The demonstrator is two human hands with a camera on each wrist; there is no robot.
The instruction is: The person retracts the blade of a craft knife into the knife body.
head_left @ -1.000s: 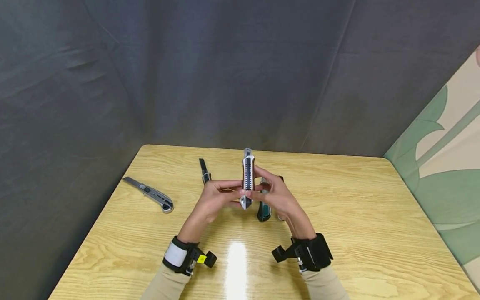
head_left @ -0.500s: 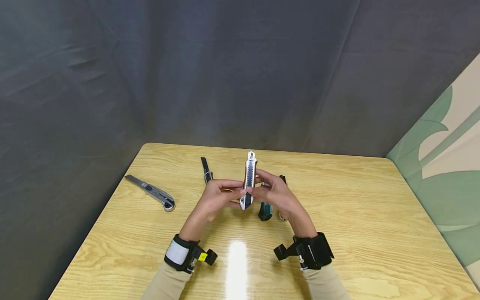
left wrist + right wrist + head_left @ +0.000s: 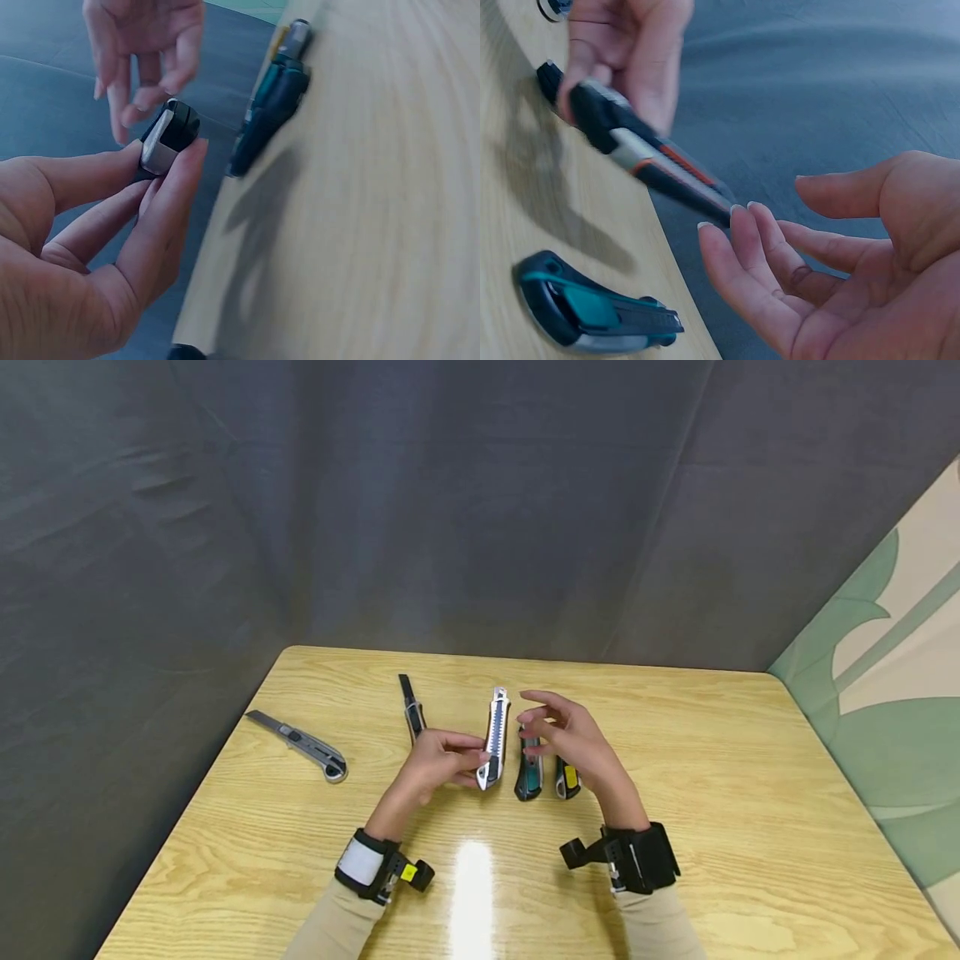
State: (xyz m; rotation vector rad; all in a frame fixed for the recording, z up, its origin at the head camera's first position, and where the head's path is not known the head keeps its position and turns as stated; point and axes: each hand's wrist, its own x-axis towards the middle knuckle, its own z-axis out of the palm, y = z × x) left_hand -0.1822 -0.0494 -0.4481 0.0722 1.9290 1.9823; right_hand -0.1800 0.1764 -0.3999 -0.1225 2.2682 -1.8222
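Note:
My left hand pinches a silver and black utility knife near its lower end, between thumb and fingers, held above the table. Orange strips show along its side in the right wrist view. Just to the right, my right hand has its thumb and fingers spread and grips nothing; whether its fingertips touch the knife's far end I cannot tell. Under that hand lies a teal and black utility knife, partly covered by the fingers. A black and yellow utility knife is beside it, its upper part hidden by the hand.
At the left of the wooden table lies a grey utility knife, slanting. A dark-bladed utility knife lies behind my left hand, its lower end hidden. A dark curtain hangs behind the table's far edge.
My right hand has let go of the silver and black utility knife and moved right. My left hand keeps hold of it and has lowered it slightly. The other knives have not moved.

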